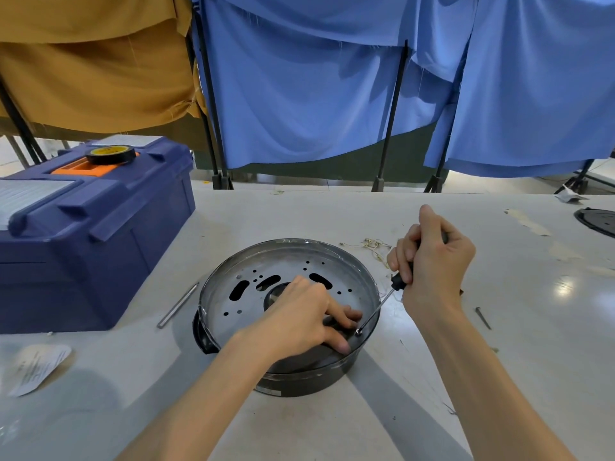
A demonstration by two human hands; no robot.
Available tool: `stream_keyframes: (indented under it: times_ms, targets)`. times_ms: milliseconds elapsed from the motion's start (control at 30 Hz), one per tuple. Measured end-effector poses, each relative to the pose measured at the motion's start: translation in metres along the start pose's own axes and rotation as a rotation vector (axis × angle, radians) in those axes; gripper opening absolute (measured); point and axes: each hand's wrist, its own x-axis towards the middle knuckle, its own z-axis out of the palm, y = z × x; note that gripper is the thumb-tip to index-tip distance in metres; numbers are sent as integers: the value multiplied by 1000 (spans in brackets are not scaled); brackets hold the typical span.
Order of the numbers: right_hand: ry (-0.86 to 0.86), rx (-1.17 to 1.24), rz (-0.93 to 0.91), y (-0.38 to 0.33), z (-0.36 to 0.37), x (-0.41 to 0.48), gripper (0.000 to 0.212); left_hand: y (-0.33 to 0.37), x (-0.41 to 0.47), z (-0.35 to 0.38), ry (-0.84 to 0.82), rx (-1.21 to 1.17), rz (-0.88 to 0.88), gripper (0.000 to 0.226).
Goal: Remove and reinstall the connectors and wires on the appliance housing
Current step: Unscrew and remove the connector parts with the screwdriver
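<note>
A round dark metal appliance housing (233, 287) lies on the white table, its perforated silver plate facing up. My left hand (299, 317) rests inside it near the right rim, fingers pressing down on a dark part that they mostly hide. My right hand (429, 261) is closed around the black handle of a screwdriver (377, 309). Its thin shaft slants down and left, and the tip sits on a small screw just beside my left fingertips. A loose bundle of thin pale wires (374, 246) lies on the table behind the housing, near my right hand.
A blue toolbox (100, 234) with a roll of black tape (111, 154) on its lid stands at the left. A metal rod (178, 305) lies between toolbox and housing. A paper label (38, 367) lies front left, a dark screw (482, 317) at right, a black disc (597, 221) far right.
</note>
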Motion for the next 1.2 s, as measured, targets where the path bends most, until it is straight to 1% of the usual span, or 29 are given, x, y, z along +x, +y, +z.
stream_keyframes:
  times_ms: [100,200,300,367,467,533,600,667,767,833,900,967,1033,1067,1133,1200]
  targets:
    - [-116,15,31,-4,1,-2,49,1,0,-1,-14,-11,-20,36]
    - [-283,-8,66,-11,0,-4,37,3,-1,-1,-14,-26,-55,37]
    - [-434,-186,-57,-16,-3,-7,36,3,-1,-3,-18,-39,-106,37]
    - [-487,-300,-150,-18,-5,-9,38,2,0,-4,-28,-119,-155,34]
    - [-484,-414,-261,-21,-7,-13,36,6,2,-10,-44,-343,-189,30]
    - [-467,-491,-330,-22,-5,-14,34,12,3,-13,-7,-500,-165,33]
    - [-447,-541,-348,-24,-2,-16,32,19,3,-15,48,-619,-118,34]
    - [-420,-561,-339,-24,0,-17,32,27,4,-15,97,-710,-74,31]
    - [-361,-598,-363,-24,3,-20,40,34,8,-13,166,-866,-48,23]
    - [-332,-616,-368,-24,4,-22,46,37,9,-12,169,-907,-36,17]
    - [-347,-660,-361,-26,5,-22,45,38,9,-11,152,-943,-49,20]
    - [-454,-638,-306,-30,5,-18,41,37,7,-11,141,-991,-59,25]
    - [-601,-487,-211,-34,4,-16,36,34,6,-12,132,-1015,-59,26]
    - [-647,-424,-192,-35,3,-16,34,33,6,-13,126,-1016,-58,25]
    - [-651,-385,-216,-37,2,-18,31,32,6,-13,100,-1003,-47,22]
    - [-601,-402,-246,-36,2,-19,26,33,6,-13,75,-984,-38,19]
